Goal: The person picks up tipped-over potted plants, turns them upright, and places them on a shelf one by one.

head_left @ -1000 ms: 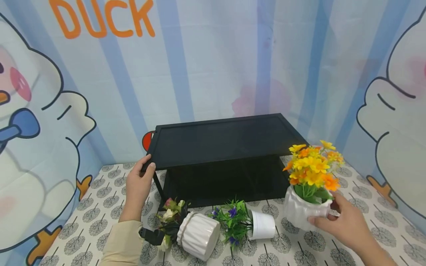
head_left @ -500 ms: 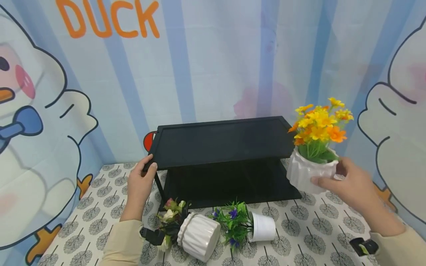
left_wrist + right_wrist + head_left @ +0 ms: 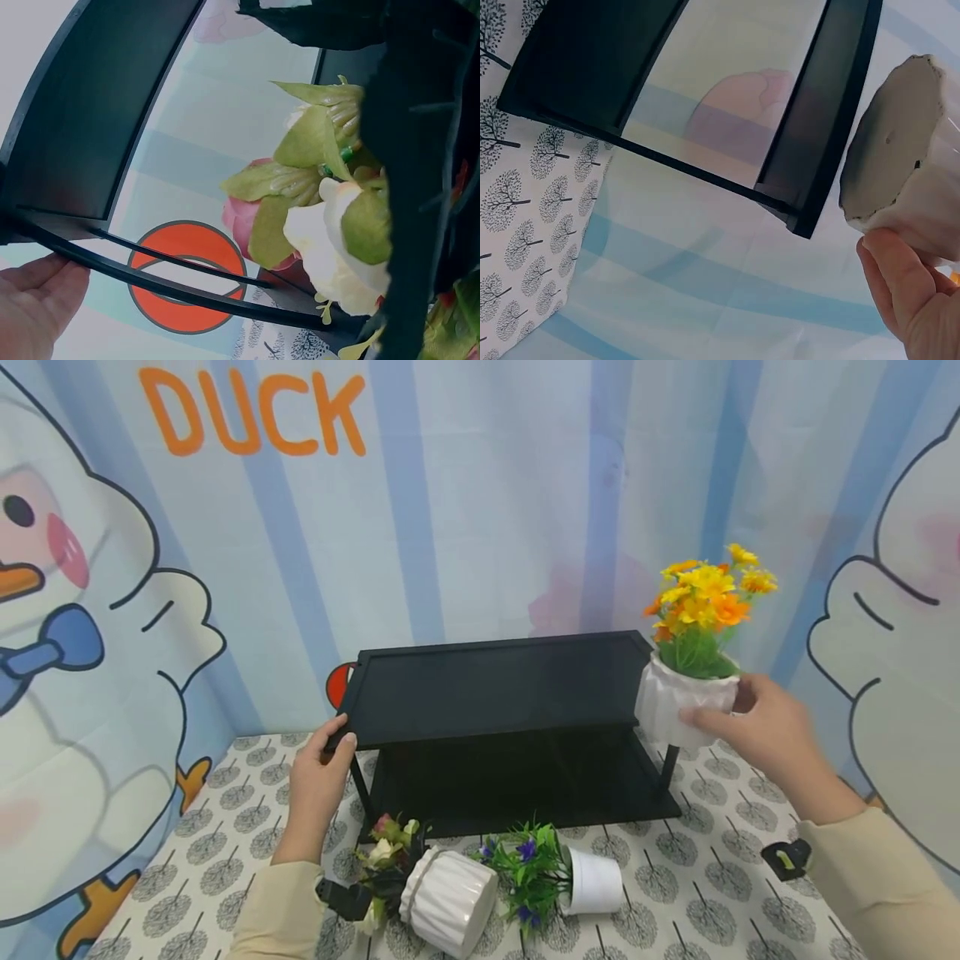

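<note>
In the head view my right hand (image 3: 765,735) grips a white ribbed flower pot (image 3: 675,706) with yellow and orange artificial flowers (image 3: 705,597). The pot is raised at the right end of a black two-tier shelf (image 3: 495,689), overlapping its upper board. Its pale underside (image 3: 892,142) faces the right wrist camera, apart from the shelf edge there. My left hand (image 3: 318,777) holds the left front corner of the upper board between thumb and fingers. In the left wrist view, the fingertips (image 3: 64,289) touch the shelf's black end frame (image 3: 172,281).
In front of the shelf, a white ribbed pot (image 3: 453,897) with cream and pink flowers (image 3: 382,852) lies on its side. Beside it lies a smaller white pot (image 3: 596,881) with purple flowers and green leaves (image 3: 528,864). A tree-print cloth (image 3: 720,881) covers the table; a duck-print curtain (image 3: 487,527) hangs behind.
My right hand has lifted the yellow-flower pot from near the table up to the shelf's upper board, lately moving it leftward. My left hand stays at the shelf corner.
</note>
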`<state>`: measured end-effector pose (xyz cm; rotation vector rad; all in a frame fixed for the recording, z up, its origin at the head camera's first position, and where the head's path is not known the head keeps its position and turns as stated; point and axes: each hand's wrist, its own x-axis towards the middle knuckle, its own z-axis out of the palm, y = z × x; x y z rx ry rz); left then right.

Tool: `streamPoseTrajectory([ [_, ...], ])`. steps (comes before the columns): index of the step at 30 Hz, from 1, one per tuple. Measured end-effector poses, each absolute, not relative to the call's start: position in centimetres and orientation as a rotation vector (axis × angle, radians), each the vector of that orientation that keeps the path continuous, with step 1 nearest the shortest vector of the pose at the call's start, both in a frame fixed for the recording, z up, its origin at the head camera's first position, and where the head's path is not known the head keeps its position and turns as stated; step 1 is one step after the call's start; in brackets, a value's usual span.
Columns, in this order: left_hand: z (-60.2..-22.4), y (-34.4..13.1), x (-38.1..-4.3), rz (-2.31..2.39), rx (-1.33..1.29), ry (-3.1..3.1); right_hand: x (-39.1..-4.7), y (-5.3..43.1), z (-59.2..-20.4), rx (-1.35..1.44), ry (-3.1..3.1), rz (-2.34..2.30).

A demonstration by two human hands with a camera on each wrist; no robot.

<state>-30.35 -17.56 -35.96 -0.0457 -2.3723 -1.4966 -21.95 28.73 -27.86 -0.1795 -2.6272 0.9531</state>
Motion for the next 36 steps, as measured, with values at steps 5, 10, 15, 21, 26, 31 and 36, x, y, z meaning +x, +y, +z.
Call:
streamPoseTrajectory([
  [5,-35.9,-17.5,-30.3,-1.513,-0.050,-2.375,-23.5,28.1,-27.9,-0.177,-2.563,0.970],
  [10,-35.9,-17.5,-30.3,-1.518,-0.048,-2.377,-25.2,27.7,-27.8,-0.179,-2.540,0.965],
  [15,-35.9,-17.5,-30.3,-1.499,-0.028,-2.386,-26.8,27.4,-27.6,-0.179,-2.531,0.986],
  [21,-36.0,-17.7,-30.3,-1.512,-0.023,-2.384,-28.4,27.2,-27.9,-0.174,-2.495,0.973],
  [26,-36.1,-17.7,-30.4,-1.518,-0.035,-2.372,-29.0,27.0,-28.4,-0.195,-2.471,1.037],
  [31,-36.2,-17.7,-30.7,-1.518,-0.048,-2.372,-29.5,26.9,-29.1,-0.208,-2.450,1.043],
  [36,-36.4,-17.7,-30.7,-1.522,-0.049,-2.367,-29.9,26.6,-29.5,-0.192,-2.433,0.981],
])
